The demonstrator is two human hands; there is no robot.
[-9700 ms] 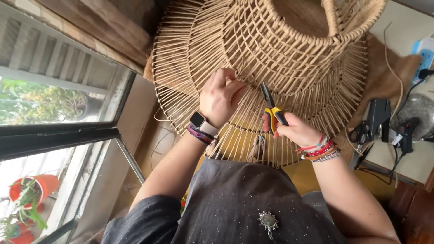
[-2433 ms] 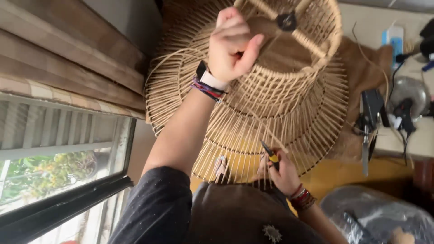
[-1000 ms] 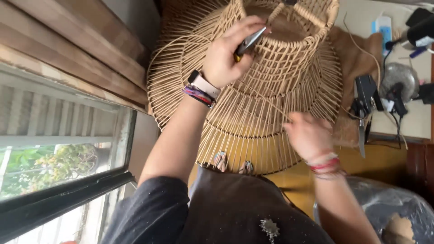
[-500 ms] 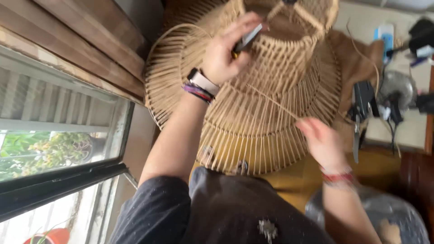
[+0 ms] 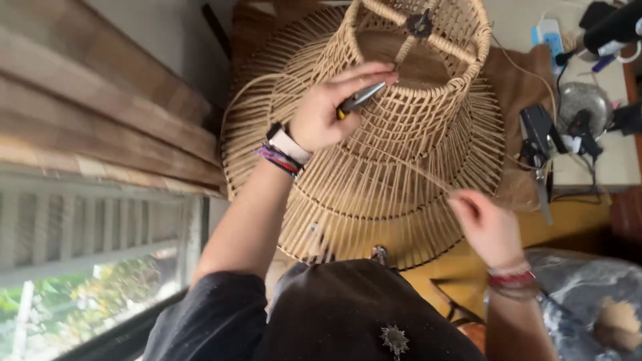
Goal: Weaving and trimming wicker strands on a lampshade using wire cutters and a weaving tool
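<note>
Two hands on ribbed rattan lampshade

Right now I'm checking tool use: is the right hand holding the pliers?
No, the left hand holds the pliers; the right hand pulls a cane strand.

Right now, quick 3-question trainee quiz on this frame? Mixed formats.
1. True or false: the left hand holds pliers against the wicker shade.
2. The right hand pulls on: A) a cable B) a thin cane strand C) a brush.
3. Fill in: the dark tools lie on the table to the shade's ____.

Key: 1 true; 2 B; 3 right.
</note>
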